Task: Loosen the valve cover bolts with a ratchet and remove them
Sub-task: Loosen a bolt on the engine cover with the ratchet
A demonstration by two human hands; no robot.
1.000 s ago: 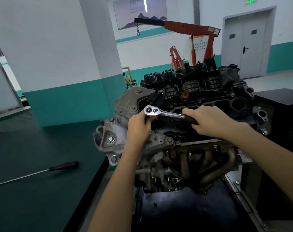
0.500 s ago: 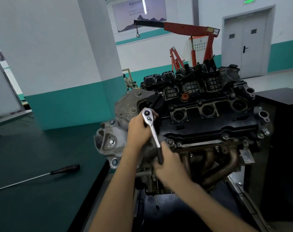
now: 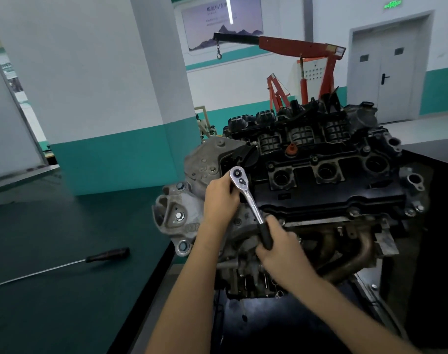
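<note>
Ratchet [image 3: 248, 198] slants head-up at the valve cover's [image 3: 327, 192] left end. Left hand [image 3: 221, 194] clasps its head, right hand [image 3: 284, 251] grips the handle. A screwdriver [image 3: 105, 254] lies on the green tabletop [image 3: 64, 302].

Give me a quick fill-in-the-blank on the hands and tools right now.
The right hand grips the ratchet by its black ____.
The left hand holds the ratchet just below its ____.
A long screwdriver lies on the bench top, to the ____ of the engine.
Missing words: handle; head; left.
</note>
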